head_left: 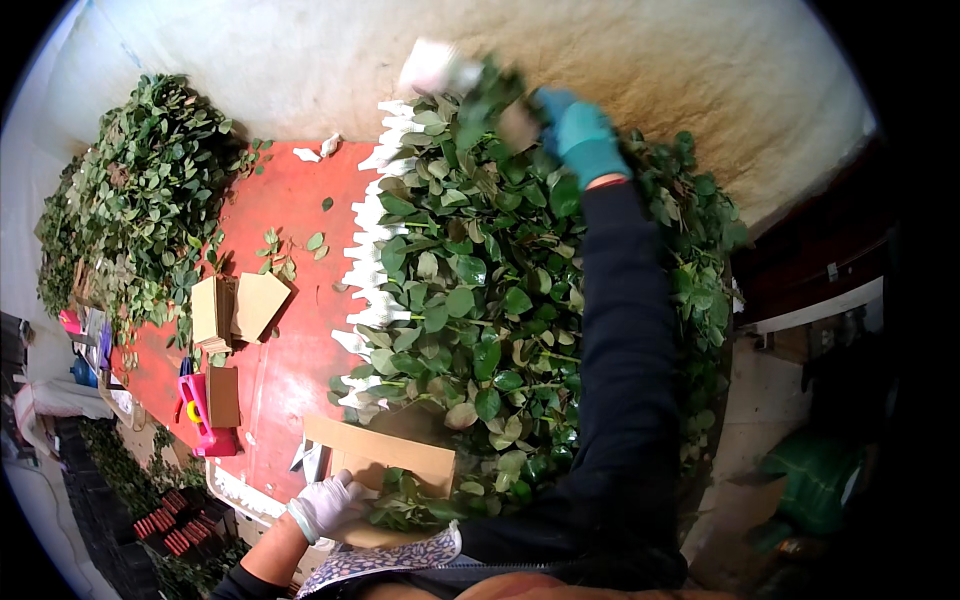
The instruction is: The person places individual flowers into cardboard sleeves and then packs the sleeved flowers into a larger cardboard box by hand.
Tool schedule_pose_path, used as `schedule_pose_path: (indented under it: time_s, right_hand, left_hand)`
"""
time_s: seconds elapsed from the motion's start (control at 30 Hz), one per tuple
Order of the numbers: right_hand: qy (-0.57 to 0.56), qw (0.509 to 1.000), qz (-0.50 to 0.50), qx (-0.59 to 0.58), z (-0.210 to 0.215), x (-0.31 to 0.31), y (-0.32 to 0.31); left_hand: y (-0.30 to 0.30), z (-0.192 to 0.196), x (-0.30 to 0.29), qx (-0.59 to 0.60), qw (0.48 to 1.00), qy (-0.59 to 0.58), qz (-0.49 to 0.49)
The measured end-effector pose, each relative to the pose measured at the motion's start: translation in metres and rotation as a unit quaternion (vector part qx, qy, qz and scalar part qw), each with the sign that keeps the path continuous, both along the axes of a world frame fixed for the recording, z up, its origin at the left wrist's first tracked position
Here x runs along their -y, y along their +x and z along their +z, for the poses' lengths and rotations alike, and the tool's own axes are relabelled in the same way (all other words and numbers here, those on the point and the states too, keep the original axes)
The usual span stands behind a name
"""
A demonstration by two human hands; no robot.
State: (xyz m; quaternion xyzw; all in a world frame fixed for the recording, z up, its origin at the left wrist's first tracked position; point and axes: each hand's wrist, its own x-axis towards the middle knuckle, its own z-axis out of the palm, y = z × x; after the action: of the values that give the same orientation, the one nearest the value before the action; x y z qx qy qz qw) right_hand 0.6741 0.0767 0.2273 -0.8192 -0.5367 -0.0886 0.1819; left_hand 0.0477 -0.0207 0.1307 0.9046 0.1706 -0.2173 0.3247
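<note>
In the head view, our left hand [325, 503] grasps a cardboard piece [415, 457] near the red surface's [300, 360] front edge; our right hand [580, 130], blurred, seems clenched round a leafy stem [490, 100] above the foliage [500, 300]. We should spare its white tip [430, 68] any knocks.

Leafy stems [520, 300] cover the right half of the desk [320, 270] from far edge to near edge, with sleeved heads [370, 250] lined along their left side. Two loose sleeves [318, 152] lie at the far edge, left of that row. A heap [150, 190] fills the far left corner. Cardboard pieces [235, 308] sit between heap and row; nearer the left edge stands a dispenser [205, 415]. At the near edge, the left hand [330, 505] is beside a cardboard sheet [395, 455]. The right hand [578, 130] is above the far edge, a raised stem [490, 100] to its left.
</note>
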Motion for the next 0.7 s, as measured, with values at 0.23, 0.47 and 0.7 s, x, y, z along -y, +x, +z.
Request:
schedule_pose_path:
  time_s: [0.23,0.47,0.7]
  right_hand:
    - [-0.059,0.997,-0.058,0.003,-0.026,-0.052,0.006]
    - [-0.072,0.983,-0.115,0.123,-0.066,-0.060,0.009]
    - [0.254,0.965,-0.011,-0.059,0.054,0.020,0.037]
  left_hand:
    - [-0.002,0.004,-0.004,0.038,0.995,0.039,-0.084]
    - [0.004,0.008,-0.004,0.037,0.994,0.064,-0.080]
    - [-0.002,-0.001,0.000,-0.010,0.999,0.015,-0.029]
